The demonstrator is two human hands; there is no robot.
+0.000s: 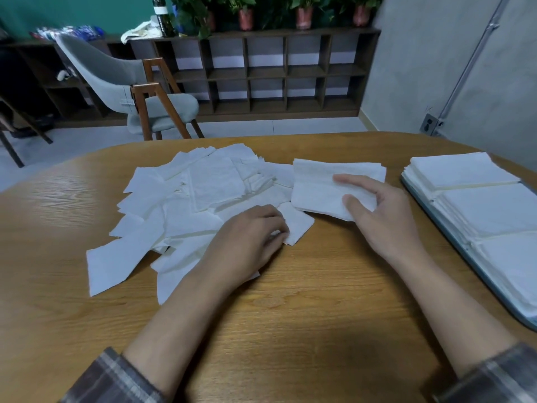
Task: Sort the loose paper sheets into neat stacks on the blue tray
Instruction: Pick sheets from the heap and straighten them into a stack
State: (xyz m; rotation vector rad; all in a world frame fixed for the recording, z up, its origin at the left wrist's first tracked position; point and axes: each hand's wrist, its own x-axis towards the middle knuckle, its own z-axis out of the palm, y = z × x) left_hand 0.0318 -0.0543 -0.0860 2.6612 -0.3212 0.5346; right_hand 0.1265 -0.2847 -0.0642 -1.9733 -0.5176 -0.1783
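A messy pile of loose white paper sheets covers the left-middle of the wooden table. My left hand lies on the pile's right edge, fingers curled onto a small sheet. My right hand grips a small stack of gathered sheets by its near right corner, thumb on top. At the far right sits the blue tray, its rim showing along the left side. Three neat stacks of white sheets lie in a row on it.
The wooden table has a curved far edge. Behind it stand a grey chair with wooden legs and a low dark shelf unit with potted plants on top. A grey wall is at the right.
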